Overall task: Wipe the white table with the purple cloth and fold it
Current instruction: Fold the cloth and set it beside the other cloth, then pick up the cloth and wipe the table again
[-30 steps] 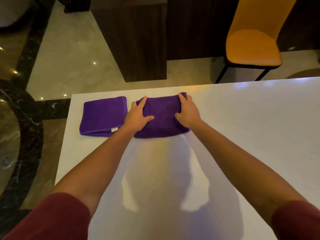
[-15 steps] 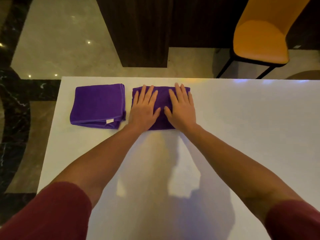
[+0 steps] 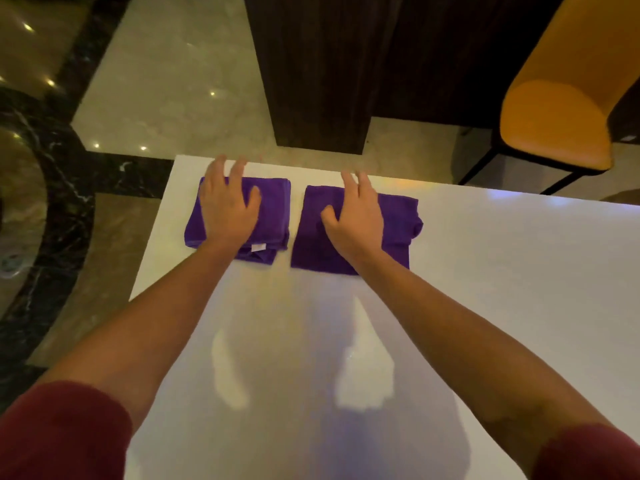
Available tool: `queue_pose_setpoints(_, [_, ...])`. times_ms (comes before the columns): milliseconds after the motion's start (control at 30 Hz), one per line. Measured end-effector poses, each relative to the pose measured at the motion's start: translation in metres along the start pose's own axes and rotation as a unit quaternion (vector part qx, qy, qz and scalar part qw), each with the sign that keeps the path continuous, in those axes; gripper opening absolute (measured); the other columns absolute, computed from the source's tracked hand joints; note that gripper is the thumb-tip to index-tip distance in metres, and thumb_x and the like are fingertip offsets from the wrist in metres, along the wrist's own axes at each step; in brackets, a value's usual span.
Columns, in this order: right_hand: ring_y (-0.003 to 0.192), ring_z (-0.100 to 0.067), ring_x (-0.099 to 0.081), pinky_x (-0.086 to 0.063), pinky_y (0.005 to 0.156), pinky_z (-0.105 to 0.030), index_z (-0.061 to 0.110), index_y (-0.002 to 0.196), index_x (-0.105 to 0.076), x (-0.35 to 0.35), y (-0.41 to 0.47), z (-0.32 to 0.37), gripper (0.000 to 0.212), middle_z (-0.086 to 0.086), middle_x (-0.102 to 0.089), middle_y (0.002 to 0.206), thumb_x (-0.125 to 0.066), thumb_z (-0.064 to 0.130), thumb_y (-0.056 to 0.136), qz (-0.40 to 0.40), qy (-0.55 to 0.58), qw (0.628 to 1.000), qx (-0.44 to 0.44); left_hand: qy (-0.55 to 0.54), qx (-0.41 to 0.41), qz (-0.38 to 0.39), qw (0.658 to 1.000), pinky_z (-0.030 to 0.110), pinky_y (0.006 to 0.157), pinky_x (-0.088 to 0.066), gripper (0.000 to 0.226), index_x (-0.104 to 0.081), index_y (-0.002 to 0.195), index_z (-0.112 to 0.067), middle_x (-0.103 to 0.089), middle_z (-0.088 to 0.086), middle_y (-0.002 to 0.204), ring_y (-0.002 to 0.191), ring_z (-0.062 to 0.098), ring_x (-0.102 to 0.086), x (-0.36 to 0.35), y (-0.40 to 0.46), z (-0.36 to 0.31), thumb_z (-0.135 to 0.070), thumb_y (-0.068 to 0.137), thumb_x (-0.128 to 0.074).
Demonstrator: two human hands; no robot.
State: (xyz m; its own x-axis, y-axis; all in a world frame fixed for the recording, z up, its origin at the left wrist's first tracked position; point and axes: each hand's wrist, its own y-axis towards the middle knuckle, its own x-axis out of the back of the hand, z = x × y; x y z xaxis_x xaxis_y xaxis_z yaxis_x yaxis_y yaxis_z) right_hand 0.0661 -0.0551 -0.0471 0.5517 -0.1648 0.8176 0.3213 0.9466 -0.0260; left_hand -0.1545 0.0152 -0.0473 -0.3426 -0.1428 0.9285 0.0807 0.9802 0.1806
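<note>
The purple cloth (image 3: 360,230) lies folded into a thick rectangle just above the middle of the frame, near the far edge of the white table (image 3: 502,271). Its pile looks soft and matte, like microfibre or terry; its right edge bulges unevenly where the layers do not line up. The right hand (image 3: 356,220) lies flat on it, fingers straight and slightly apart, pointing toward the table's far edge, gripping nothing. Just to the left, separated by a narrow strip of bare table, sits a second folded purple cloth (image 3: 273,209) with a small white label at its near edge and a lower layer peeking out below. The left hand (image 3: 228,206) lies spread across this one, fingers straight and reaching past its far edge, also holding nothing.

Judging by the two neat stacks, the wiping seems done and the folding is at its pressing-flat stage. The next move likely calls for smoothing the bulging right edge of the cloth and squaring its layers, with light even pressure so the soft fabric does not slide on the glossy, reflective tabletop.

Beyond the table: polished marble floor, a dark wooden pillar (image 3: 311,71), and an orange chair (image 3: 557,123) at upper right
</note>
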Motion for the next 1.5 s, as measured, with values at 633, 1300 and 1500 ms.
queue_pose_setpoints(633, [0.093,-0.020,-0.066,-0.064,0.078,-0.031,0.046,0.154,-0.040,0.043,-0.044,0.087,0.067,-0.001,-0.064,0.133,-0.070,0.024,0.099,0.152,0.247,0.953,-0.092,-0.457,0.108,0.195,0.861,0.020,0.085,-0.058,0.058,-0.050,0.142,-0.057,-0.051,-0.010,0.148,0.124,0.011,-0.061,0.141,-0.035,0.028,-0.015,0.103,-0.058])
queue_pose_setpoints(1300, [0.136,-0.023,-0.052,-0.048,0.109,-0.035,0.038,0.158,-0.038,0.154,-0.228,-0.034,0.057,0.001,-0.045,0.160,-0.060,0.026,0.106,0.098,0.210,0.971,-0.051,-0.421,0.032,0.307,0.853,0.004,0.093,-0.045,0.040,-0.059,0.144,-0.025,-0.055,-0.007,0.139,0.121,0.007,-0.060,0.144,-0.229,-0.081,-0.012,0.106,-0.053])
queue_pose_setpoints(1500, [0.130,-0.031,-0.058,-0.043,0.100,-0.031,0.028,0.156,-0.043,0.145,-0.242,-0.133,0.065,-0.005,-0.058,0.148,-0.072,0.028,0.098,0.175,0.130,0.969,-0.112,-0.424,0.117,0.348,0.828,0.005,0.090,-0.048,0.047,-0.057,0.145,-0.027,-0.057,-0.003,0.138,0.116,0.008,-0.060,0.073,-0.314,-0.123,-0.011,0.101,-0.063])
